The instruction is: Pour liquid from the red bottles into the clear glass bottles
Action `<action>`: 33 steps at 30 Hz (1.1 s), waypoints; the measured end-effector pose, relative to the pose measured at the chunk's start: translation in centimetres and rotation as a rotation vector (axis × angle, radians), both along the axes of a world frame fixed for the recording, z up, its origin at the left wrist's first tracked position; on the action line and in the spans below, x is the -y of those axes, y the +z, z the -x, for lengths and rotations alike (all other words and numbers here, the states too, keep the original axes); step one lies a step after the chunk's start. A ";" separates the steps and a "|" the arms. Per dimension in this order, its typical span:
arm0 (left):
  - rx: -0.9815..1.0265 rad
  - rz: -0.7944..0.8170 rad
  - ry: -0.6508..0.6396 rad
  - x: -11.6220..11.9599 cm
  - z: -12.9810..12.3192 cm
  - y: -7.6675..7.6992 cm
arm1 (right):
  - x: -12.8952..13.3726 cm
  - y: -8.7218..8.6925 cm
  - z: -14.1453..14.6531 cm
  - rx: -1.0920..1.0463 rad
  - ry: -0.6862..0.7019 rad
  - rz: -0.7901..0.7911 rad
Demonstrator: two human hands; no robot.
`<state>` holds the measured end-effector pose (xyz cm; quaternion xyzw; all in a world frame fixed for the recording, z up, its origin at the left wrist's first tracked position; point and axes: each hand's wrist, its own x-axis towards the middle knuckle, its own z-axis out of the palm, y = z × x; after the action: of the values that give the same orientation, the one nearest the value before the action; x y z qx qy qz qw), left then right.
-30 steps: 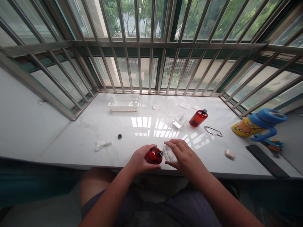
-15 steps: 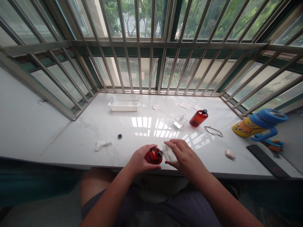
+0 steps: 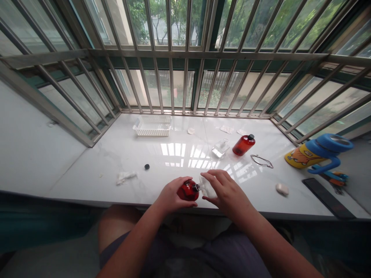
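Observation:
My left hand is closed around a red see-through bottle whose dark neck points right. Across from it, my right hand grips a clear glass bottle, tipped on its side with its threaded neck toward the red one. The two mouths meet or nearly meet; whether they touch I cannot tell. Any liquid passing between them is too small to see. A small black cap lies on the white counter to the left, beyond my left hand.
A white perforated basket stands at the back. Farther right are another clear glass bottle, a capped red bottle, a chain, a blue-yellow flask, a black phone and a pale case. Crumpled plastic lies left.

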<state>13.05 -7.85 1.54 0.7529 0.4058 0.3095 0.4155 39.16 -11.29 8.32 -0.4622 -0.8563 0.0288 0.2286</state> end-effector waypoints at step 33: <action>0.007 0.013 -0.002 -0.2 0.0 -0.3 | -0.4 0.2 0.0 0.055 0.020 -0.090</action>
<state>13.01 -7.66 1.27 0.7496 0.4056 0.3091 0.4219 39.14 -10.87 8.48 -0.4435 -0.8672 -0.0203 0.2255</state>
